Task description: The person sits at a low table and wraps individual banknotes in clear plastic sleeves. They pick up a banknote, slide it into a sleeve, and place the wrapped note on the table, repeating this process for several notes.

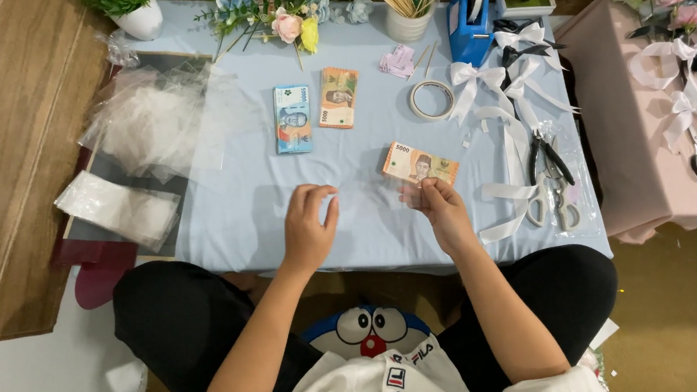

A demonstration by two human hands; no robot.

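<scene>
Low table [239, 206], pale blue cover. Far edge: artificial flowers [284, 10], white cup of wooden sticks [405, 3], blue tape dispenser [467, 14].
Left: heap of clear plastic sleeves [150, 121].
Right: white ribbon bows [509, 95], scissors [554, 185].
Centre: two banknote stacks, one blue [293, 119], one tan [339, 97]; tape roll [432, 99].
Near centre: single tan banknote [419, 163], inside what looks like a clear sleeve. Likely light, thin, limp, creases easily; best taken by an edge. Right hand [442, 212] pinches its near edge. Left hand [309, 230] hovers beside, fingers curled, holding nothing.
</scene>
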